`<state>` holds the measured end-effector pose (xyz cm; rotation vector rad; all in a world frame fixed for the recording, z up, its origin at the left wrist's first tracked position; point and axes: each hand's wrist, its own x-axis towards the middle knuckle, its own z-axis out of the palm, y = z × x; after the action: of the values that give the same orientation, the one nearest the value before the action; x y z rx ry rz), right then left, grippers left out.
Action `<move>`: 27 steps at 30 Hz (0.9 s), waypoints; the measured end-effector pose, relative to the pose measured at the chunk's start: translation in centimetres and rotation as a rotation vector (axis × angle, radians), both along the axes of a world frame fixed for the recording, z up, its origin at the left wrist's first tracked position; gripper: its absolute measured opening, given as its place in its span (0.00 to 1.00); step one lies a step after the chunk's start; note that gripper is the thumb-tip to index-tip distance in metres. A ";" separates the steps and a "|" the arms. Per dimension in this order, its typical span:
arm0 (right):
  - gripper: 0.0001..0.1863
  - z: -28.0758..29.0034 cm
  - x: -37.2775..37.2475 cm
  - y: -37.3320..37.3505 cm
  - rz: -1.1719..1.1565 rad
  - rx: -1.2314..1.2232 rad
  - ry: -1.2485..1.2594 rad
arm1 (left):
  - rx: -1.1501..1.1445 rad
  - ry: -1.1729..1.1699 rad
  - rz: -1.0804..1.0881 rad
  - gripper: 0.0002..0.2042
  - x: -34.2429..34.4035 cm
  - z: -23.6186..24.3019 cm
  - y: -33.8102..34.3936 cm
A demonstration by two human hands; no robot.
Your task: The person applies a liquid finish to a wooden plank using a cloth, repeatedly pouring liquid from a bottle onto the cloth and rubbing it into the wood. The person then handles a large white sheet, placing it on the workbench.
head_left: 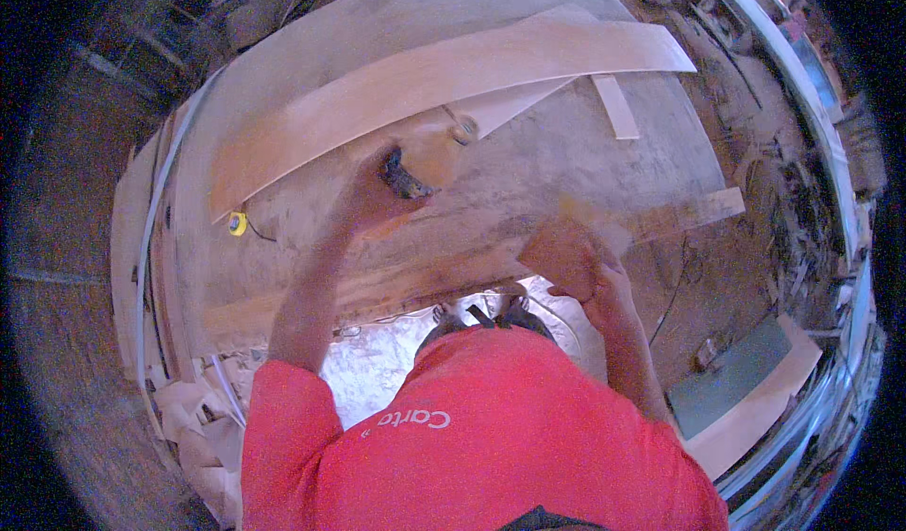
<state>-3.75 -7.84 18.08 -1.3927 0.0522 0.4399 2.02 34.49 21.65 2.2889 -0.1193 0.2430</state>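
My left hand [373, 186] is closed around a tilted yellowish-brown container [436, 158] with a black part [406, 177] near my fingers. It is over the workbench, just in front of a long pale board; blur hides its exact kind. My right hand [599, 281] grips a flat brown piece [559, 251] near the bench's front edge, thumb and fingers at its right side. Whether that piece is wood or stiff sheet I cannot tell. A round, ring-like thing [464, 131] shows at the container's far end.
The long pale board [453, 73] lies across the worn wooden workbench [311, 257]. A short strip [615, 106] is to its right, and a yellow tape measure [239, 222] sits at the left. A green panel [736, 380] leans at lower right; offcuts [193, 422] pile at lower left.
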 end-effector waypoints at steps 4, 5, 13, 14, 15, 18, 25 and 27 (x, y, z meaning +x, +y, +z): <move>0.30 2.2 2.1 2.4 0.017 0.387 0.398 | 0.455 0.202 -0.266 0.35 1.3 6.4 -2.8; 0.30 1.8 2.3 2.6 0.051 0.416 0.432 | 0.551 0.337 -0.332 0.34 1.4 9.4 -4.1; 0.31 -1.7 2.3 2.5 0.246 0.494 0.594 | 1.021 0.413 -0.362 0.21 0.2 14.7 -9.0; 0.31 -1.9 2.1 2.6 0.233 0.478 0.612 | 1.057 0.410 -0.373 0.20 0.0 15.2 -9.4; 0.31 -1.1 2.1 3.0 0.213 0.461 0.606 | 1.094 0.408 -0.381 0.19 0.1 15.6 -9.7; 0.30 -1.4 2.1 2.9 0.223 0.468 0.649 | 1.171 0.389 -0.391 0.17 0.1 16.2 -10.6; 0.26 -1.9 2.1 2.1 0.265 0.582 0.622 | 1.280 0.333 -0.393 0.12 1.1 17.8 -12.6; 0.26 -1.9 1.9 2.2 0.260 0.575 0.613 | 1.301 0.280 -0.396 0.11 1.1 18.1 -13.2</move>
<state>-1.85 -5.64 16.22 -0.6634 0.2269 1.0031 3.10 21.30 39.74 3.4392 -0.7543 -0.5290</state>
